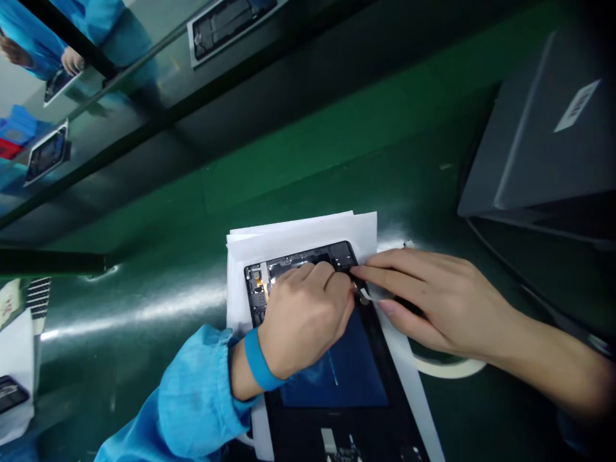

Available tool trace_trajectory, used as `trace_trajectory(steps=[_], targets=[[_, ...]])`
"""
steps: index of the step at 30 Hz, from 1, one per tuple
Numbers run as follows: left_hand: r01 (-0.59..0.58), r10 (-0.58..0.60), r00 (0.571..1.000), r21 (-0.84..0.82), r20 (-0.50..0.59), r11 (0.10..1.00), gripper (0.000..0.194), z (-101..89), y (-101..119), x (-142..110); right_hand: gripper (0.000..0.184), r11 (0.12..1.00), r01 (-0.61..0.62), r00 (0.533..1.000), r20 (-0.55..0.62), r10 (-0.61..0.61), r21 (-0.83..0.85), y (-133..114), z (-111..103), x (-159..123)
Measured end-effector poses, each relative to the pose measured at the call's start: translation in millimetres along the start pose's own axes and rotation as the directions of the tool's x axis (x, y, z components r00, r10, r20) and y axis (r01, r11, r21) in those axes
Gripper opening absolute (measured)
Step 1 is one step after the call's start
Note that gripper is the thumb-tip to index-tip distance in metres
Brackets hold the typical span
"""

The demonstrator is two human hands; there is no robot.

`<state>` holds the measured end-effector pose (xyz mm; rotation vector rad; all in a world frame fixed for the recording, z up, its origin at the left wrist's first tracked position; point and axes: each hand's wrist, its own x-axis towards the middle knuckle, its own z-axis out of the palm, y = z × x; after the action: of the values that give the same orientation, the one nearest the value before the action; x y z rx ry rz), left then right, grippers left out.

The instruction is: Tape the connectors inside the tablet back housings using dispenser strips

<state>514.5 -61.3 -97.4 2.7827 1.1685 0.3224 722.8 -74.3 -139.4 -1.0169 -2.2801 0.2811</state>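
An opened tablet (337,378) with its back cover off lies on white sheets of paper (298,231) on the green bench. My left hand (303,317), with a blue wristband and a light blue sleeve, rests curled on the tablet's upper part, fingertips pressed near its top edge. My right hand (433,298) reaches in from the right, fingers extended and pinched together on a small pale strip (373,294) at the tablet's right edge. The two hands' fingertips meet there. What lies under the left hand is hidden.
A dark grey box (543,141) with a white label stands at the right. A white ring of tape (452,367) lies under my right wrist. Beyond a dark rail, a conveyor (144,83) carries more opened devices; another person in blue works at the far left.
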Motion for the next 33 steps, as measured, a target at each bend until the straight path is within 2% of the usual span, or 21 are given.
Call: trace_trajectory(steps=[3,6,13,20,25,30,33], targets=[[-0.031,0.031,1.0,0.008,0.001,0.999,0.021,-2.6,2.1,-1.1,0.029,1.0,-0.011,1.0,0.0,0.011,0.005,-0.9,0.3,2.3],[-0.09,0.093,0.995,0.089,-0.031,0.992,0.016,-4.4,6.2,-2.3,0.03,1.0,-0.019,1.0,-0.005,0.019,0.009,-1.7,0.3,3.5],[-0.154,0.167,0.984,0.188,-0.056,0.97,0.017,-4.4,10.8,-4.2,0.034,1.0,-0.009,0.999,0.039,0.009,0.011,-2.3,0.1,3.7],[-0.178,0.187,0.982,0.2,-0.028,0.963,0.022,-2.8,10.0,-5.2,0.033,0.992,0.03,0.997,0.079,-0.021,-0.125,-3.7,1.0,6.4],[-0.136,0.141,0.989,0.103,-0.039,0.985,0.024,-1.3,6.9,-7.6,0.034,0.985,0.097,0.995,0.007,-0.097,-0.144,-2.8,5.1,3.1],[0.036,-0.042,0.999,-0.174,-0.034,0.984,0.026,2.7,-2.4,-9.8,0.03,0.984,0.114,0.993,-0.009,-0.116,-0.14,-3.7,5.9,0.0],[0.112,-0.125,0.992,-0.27,-0.03,0.956,0.021,4.7,-7.9,-8.9,0.027,0.982,0.137,0.99,0.002,-0.138,-0.132,-4.7,5.3,-1.2]])
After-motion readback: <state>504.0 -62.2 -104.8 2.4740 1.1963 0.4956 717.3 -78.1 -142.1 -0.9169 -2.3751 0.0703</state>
